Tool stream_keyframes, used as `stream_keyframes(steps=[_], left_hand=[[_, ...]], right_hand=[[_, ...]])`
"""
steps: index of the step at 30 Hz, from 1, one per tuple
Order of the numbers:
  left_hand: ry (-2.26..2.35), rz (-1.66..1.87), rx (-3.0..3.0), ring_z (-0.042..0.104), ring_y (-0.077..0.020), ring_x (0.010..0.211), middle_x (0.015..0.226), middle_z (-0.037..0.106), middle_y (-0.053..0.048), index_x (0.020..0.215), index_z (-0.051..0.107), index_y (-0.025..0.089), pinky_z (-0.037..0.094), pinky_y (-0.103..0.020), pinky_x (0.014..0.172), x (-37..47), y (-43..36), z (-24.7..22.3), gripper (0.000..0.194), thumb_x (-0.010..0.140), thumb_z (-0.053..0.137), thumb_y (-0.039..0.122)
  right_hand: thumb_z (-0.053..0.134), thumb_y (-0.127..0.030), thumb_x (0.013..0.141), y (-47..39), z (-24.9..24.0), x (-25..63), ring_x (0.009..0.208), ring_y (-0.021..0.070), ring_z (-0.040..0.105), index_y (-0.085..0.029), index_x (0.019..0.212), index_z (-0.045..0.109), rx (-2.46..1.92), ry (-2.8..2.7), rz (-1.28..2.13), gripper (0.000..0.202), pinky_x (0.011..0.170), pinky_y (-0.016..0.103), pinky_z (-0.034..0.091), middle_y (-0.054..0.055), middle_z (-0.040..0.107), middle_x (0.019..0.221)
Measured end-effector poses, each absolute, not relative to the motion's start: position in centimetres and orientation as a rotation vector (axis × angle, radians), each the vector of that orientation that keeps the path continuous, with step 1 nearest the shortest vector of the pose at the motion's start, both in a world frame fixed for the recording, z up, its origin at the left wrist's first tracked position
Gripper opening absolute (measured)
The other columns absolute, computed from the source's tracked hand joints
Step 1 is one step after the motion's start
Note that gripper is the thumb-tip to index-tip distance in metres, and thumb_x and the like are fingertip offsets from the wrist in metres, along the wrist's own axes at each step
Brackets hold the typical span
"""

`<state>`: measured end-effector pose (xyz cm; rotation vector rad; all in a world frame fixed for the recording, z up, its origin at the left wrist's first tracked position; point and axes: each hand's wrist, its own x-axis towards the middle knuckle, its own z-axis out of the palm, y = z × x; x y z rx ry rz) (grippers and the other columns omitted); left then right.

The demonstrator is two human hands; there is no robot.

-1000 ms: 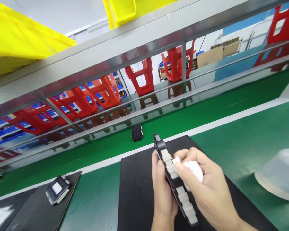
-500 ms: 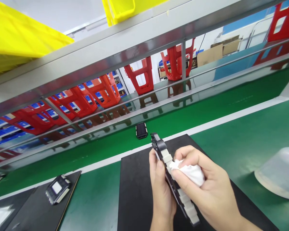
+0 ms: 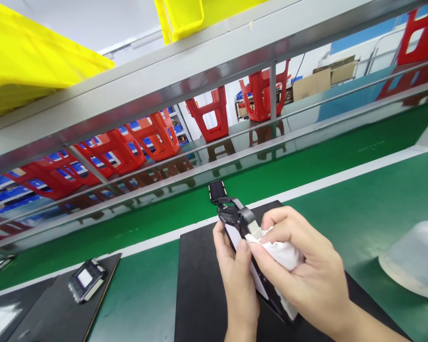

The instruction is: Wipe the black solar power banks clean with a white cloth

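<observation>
A black device with cream side strips and a carrying loop (image 3: 235,221) is tilted upright above the black mat (image 3: 196,285). My left hand (image 3: 237,280) grips it from the left, thumb on its pale front panel. In my right hand (image 3: 303,270) a crumpled white cloth (image 3: 283,254) is pinched and pressed against the device's cream edge. The lower part of that edge is partly covered by the right hand. Just beyond the loop lies a similar black device (image 3: 217,190) on the green belt.
Another such device (image 3: 86,280) rests on a dark board (image 3: 53,304) at the left. A translucent tub (image 3: 417,261) stands at the right. Overhead runs a metal shelf beam (image 3: 146,78) with yellow bins (image 3: 39,57). Red stools (image 3: 212,116) sit beyond the green belt (image 3: 306,171).
The held device has turned, so more of its front panel shows. The cloth has moved slightly up along its edge. The device on the belt has shifted a little to the right in view.
</observation>
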<state>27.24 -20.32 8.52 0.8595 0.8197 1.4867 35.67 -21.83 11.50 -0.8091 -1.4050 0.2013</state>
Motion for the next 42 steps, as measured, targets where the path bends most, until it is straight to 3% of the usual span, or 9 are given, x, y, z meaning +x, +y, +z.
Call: stream_keyframes(steps=[7, 14, 20, 28, 33, 36, 38, 40, 42], left_hand=[[0.904, 1.453, 0.931, 0.054, -0.0250, 0.106, 0.110, 0.059, -0.005, 0.116, 0.045, 0.026, 0.040, -0.039, 0.094, 27.2, -20.5, 9.1, 0.051, 0.073, 0.065, 0.045], [0.926, 1.418, 0.933, 0.056, -0.0215, 0.105, 0.109, 0.061, -0.004, 0.113, 0.047, 0.024, 0.040, -0.035, 0.094, 26.9, -20.3, 9.4, 0.042, 0.078, 0.063, 0.041], [1.003, 1.430, 0.818, 0.058, -0.0140, 0.083, 0.094, 0.061, -0.001, 0.107, 0.050, 0.024, 0.046, -0.026, 0.077, 26.5, -20.0, 9.5, 0.038, 0.077, 0.063, 0.044], [1.009, 1.384, 0.870, 0.056, -0.0184, 0.103, 0.108, 0.061, -0.003, 0.109, 0.054, 0.023, 0.045, -0.026, 0.084, 26.0, -19.8, 9.7, 0.038, 0.083, 0.053, 0.050], [0.918, 1.325, 0.804, 0.059, -0.0169, 0.100, 0.111, 0.063, 0.000, 0.118, 0.052, 0.031, 0.047, -0.028, 0.085, 25.1, -19.6, 10.2, 0.040, 0.085, 0.048, 0.053], [0.690, 1.193, 0.614, 0.063, -0.0229, 0.090, 0.095, 0.068, -0.006, 0.111, 0.061, 0.022, 0.050, -0.036, 0.081, 25.2, -19.4, 10.2, 0.055, 0.082, 0.041, 0.064], [0.480, 1.048, 0.532, 0.062, -0.0292, 0.096, 0.095, 0.068, -0.013, 0.105, 0.065, 0.013, 0.050, -0.041, 0.084, 25.3, -19.3, 10.0, 0.072, 0.079, 0.032, 0.072], [0.343, 0.973, 0.486, 0.060, -0.0323, 0.103, 0.103, 0.067, -0.015, 0.108, 0.065, 0.010, 0.048, -0.044, 0.087, 25.3, -19.3, 10.0, 0.080, 0.077, 0.028, 0.074], [0.296, 0.975, 0.449, 0.059, -0.0307, 0.106, 0.109, 0.066, -0.014, 0.113, 0.063, 0.011, 0.047, -0.043, 0.091, 25.1, -19.3, 10.0, 0.077, 0.079, 0.029, 0.072]], right_hand=[[0.058, -0.022, 0.086, -19.9, 13.1, 36.6, 0.049, 0.0086, 0.041, -0.019, 0.068, 0.049, -0.948, -1.301, 0.354, 0.020, 0.043, 0.020, 0.033, -0.004, 0.051, 0.063], [0.061, -0.008, 0.080, -20.0, 12.3, 36.6, 0.070, 0.0116, 0.050, -0.020, 0.073, 0.054, -0.826, -1.425, 0.238, 0.015, 0.061, 0.022, 0.040, -0.002, 0.051, 0.076], [0.056, -0.008, 0.082, -22.7, 9.4, 36.9, 0.063, 0.0105, 0.050, -0.020, 0.076, 0.054, -0.861, -1.654, 0.262, 0.013, 0.053, 0.020, 0.042, 0.000, 0.046, 0.078], [0.052, -0.014, 0.084, -23.7, 6.6, 36.6, 0.081, 0.0157, 0.057, -0.022, 0.087, 0.049, -0.966, -1.516, 0.228, 0.009, 0.067, 0.022, 0.047, 0.003, 0.052, 0.092], [0.054, -0.025, 0.089, -23.0, 6.4, 36.7, 0.061, 0.0108, 0.053, -0.024, 0.086, 0.049, -0.920, -1.146, 0.665, 0.006, 0.051, 0.017, 0.044, 0.000, 0.055, 0.084], [0.056, -0.030, 0.090, -22.7, 6.3, 36.5, 0.056, 0.0099, 0.050, -0.024, 0.088, 0.049, -0.753, -0.975, 0.973, 0.010, 0.047, 0.016, 0.042, -0.001, 0.052, 0.078], [0.060, -0.031, 0.087, -22.6, 6.2, 36.3, 0.066, 0.0122, 0.055, -0.023, 0.088, 0.050, -0.699, -0.966, 1.036, 0.012, 0.054, 0.018, 0.046, 0.002, 0.055, 0.090], [0.060, -0.032, 0.087, -22.5, 6.1, 36.3, 0.072, 0.0136, 0.057, -0.023, 0.087, 0.052, -0.759, -1.010, 0.983, 0.012, 0.056, 0.018, 0.047, 0.003, 0.056, 0.098], [0.059, -0.030, 0.087, -22.6, 6.1, 36.5, 0.064, 0.0122, 0.054, -0.023, 0.086, 0.053, -0.911, -1.123, 0.816, 0.010, 0.050, 0.017, 0.043, 0.001, 0.057, 0.089]])
